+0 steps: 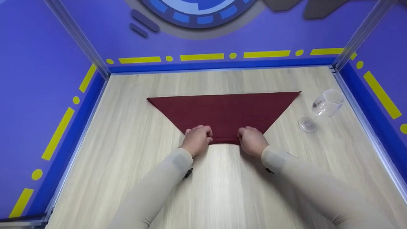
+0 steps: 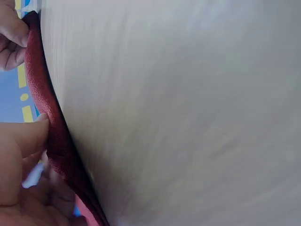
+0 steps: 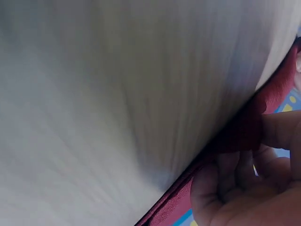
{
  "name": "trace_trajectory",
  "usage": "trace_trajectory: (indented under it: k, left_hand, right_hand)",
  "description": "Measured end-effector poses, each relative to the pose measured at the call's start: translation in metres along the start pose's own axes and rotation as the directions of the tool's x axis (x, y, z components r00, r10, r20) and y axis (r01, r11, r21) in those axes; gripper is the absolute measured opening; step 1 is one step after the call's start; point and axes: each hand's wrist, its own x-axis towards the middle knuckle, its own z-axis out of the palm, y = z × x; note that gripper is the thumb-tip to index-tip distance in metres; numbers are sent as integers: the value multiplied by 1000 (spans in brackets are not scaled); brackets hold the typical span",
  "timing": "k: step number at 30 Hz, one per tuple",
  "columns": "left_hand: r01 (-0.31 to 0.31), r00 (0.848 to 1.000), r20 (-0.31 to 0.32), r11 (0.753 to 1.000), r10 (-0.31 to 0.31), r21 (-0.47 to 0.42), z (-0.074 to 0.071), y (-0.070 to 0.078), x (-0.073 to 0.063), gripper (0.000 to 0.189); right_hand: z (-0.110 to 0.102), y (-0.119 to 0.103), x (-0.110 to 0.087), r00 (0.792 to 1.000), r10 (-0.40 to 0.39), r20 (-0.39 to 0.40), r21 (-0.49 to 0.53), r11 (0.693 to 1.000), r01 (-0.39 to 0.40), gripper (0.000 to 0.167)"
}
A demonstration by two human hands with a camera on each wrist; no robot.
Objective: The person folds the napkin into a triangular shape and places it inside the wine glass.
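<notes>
A dark red cloth napkin (image 1: 222, 111) lies on the table, its long straight edge at the back and a short folded edge at the front. My left hand (image 1: 196, 140) pinches the left part of that front fold. On the right part, my right hand (image 1: 252, 140) pinches the same fold. In the left wrist view, the thumb and fingers of the left hand (image 2: 28, 165) hold the rolled edge. The right wrist view has the right hand (image 3: 254, 183) with its thumb on the cloth and its fingers curled beneath.
A clear stemmed glass (image 1: 327, 103) stands at the right of the wood-patterned table (image 1: 127, 133), close to the napkin's right corner. Blue panels (image 1: 222, 47) with yellow marks enclose the back and sides. Metal rails (image 1: 372, 140) run along the table's edges.
</notes>
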Motion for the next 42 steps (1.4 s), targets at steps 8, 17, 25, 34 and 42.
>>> trace_trajectory:
  k: [8, 17, 25, 34, 42]
  left_hand:
    - [-212, 975, -2, 939, 221, 270, 2, 5, -3, 19]
    - [-255, 959, 4, 852, 284, 458, 7, 13, -11, 21]
    - [-256, 962, 58, 807, 267, 531, 9, 18, -9, 34]
    - [-257, 957, 24, 809, 288, 529, 9, 28, -5, 23]
    - [-254, 959, 19, 823, 283, 509, 9, 26, 0, 22]
  right_hand:
    - [9, -1, -8, 938, -339, -67, -251, 916, 313, 15]
    - [13, 6, -16, 848, -509, -149, -383, 820, 425, 9]
    - [11, 3, -15, 836, -537, -113, -431, 785, 445, 27]
    - [14, 0, -6, 837, -534, -120, -404, 796, 450, 11]
    - [14, -5, -2, 890, -448, -83, -424, 824, 375, 8]
